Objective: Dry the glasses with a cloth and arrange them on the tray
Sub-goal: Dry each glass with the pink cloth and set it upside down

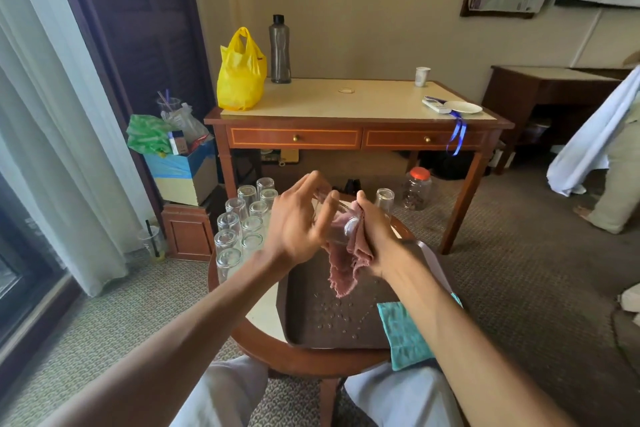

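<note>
The glass (337, 229) I am drying lies on its side in the air above the far end of the tray (311, 305), between my two hands. My left hand (298, 222) has its fingers curled round the glass's body, loose enough, I judge, to let it turn. The hand is blurred, so I cannot say exactly where each finger sits. My right hand (375, 229) pinches the pink cloth (346, 263) and presses it against the end of the glass that faces it. I cannot tell whether that end is the rim or the base. The rest of the cloth hangs down towards the tray, so any drips fall there and not on my lap.

The brown tray sits on the round table (263, 315) right in front of me. Water drops (332, 315) are scattered over its near half, and that wet patch may need a wipe before dry glasses stand on it. To my left, a cluster of upturned glasses (242, 218) waits on the table beside the tray, mouths down to drain. One more upturned glass (384, 199) stands just beyond my right hand. Whether it is on the tray's far corner or on the table, I cannot tell. A folded teal cloth (405, 333) lies at the tray's right edge, near my right hand as a spare.

I judge the job barely begun.
</note>
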Demonstrator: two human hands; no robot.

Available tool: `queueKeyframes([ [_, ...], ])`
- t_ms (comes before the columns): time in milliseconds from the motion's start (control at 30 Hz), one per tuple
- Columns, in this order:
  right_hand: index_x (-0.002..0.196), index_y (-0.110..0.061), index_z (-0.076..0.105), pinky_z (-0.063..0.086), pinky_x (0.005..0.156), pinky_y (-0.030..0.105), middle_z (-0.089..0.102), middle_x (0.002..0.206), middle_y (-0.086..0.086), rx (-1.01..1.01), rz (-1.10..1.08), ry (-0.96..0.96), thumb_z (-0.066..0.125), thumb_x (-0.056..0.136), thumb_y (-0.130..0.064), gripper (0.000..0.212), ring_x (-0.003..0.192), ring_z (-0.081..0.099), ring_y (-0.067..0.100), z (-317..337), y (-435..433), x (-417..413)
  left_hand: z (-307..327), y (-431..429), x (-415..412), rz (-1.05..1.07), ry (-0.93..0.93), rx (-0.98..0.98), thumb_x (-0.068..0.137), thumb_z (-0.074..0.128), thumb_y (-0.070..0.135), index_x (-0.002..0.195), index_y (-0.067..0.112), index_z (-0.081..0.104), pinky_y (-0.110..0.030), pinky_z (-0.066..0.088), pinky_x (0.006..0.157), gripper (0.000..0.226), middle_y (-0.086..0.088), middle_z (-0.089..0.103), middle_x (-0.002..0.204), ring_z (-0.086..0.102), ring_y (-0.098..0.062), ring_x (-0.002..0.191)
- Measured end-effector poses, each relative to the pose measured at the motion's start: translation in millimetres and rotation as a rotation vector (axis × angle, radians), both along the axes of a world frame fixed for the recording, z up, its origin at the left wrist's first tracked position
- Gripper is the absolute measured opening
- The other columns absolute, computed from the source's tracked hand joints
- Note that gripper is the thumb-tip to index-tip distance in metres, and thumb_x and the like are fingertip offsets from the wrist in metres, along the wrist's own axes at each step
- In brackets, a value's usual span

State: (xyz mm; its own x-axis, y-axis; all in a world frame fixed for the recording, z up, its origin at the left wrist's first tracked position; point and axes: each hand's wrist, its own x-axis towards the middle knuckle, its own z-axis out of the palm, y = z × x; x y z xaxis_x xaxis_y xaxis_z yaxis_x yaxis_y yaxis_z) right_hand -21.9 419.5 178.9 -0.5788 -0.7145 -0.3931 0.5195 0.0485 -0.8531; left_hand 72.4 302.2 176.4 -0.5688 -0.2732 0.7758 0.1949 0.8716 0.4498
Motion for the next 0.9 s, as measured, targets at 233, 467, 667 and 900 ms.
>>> queueKeyframes([
  [233, 0.094, -0.013, 0.062, 0.059, 0.085, 0.045, 0.072, 0.092, 0.008, 0.086, -0.329, 0.743, 0.025, 0.101, -0.063, 0.063, 0.087, 0.071, 0.022, -8.4, -20.4, 17.8, 17.3, -0.8, -14.3, 0.092, -0.379, 1.144, 0.1, 0.045, 0.035, 0.097, 0.002, 0.067, -0.029, 0.05, 0.058, 0.04, -0.013, 0.072, 0.085, 0.067, -0.025, 0.065],
  [467, 0.098, 0.0, 0.065, 0.054, 0.048, 0.027, 0.067, 0.07, 0.013, 0.02, -0.018, 0.198, 0.038, 0.105, -0.047, 0.054, 0.054, 0.066, 0.021, 10.3, -5.0, 7.6, 0.6, -1.9, 1.8, 0.089, 0.058, 0.166, 0.101, 0.046, 0.042, 0.084, 0.018, 0.056, -0.028, 0.045, 0.06, 0.031, 0.007, 0.063, 0.076, 0.06, -0.008, 0.068],
  [667, 0.11, 0.004, 0.064, 0.049, 0.046, 0.027, 0.068, 0.085, 0.019, 0.067, 0.012, 0.213, 0.04, 0.105, -0.044, 0.054, 0.053, 0.063, 0.022, 7.5, -0.7, 4.5, -8.0, -4.9, -1.0, -0.012, 0.059, 0.031, 0.104, 0.044, 0.038, 0.09, 0.013, 0.058, -0.03, 0.044, 0.059, 0.032, 0.004, 0.06, 0.081, 0.057, -0.012, 0.069],
  [900, 0.076, -0.005, 0.067, 0.058, 0.066, 0.041, 0.071, 0.063, 0.008, -0.01, -0.31, 0.731, 0.038, 0.107, -0.042, 0.056, 0.06, 0.07, 0.025, -17.1, -21.7, -1.1, 2.8, 2.4, -18.2, 0.094, -0.118, 0.913, 0.082, 0.044, 0.045, 0.087, 0.006, 0.063, -0.039, 0.053, 0.049, 0.043, -0.013, 0.071, 0.079, 0.068, -0.035, 0.075],
])
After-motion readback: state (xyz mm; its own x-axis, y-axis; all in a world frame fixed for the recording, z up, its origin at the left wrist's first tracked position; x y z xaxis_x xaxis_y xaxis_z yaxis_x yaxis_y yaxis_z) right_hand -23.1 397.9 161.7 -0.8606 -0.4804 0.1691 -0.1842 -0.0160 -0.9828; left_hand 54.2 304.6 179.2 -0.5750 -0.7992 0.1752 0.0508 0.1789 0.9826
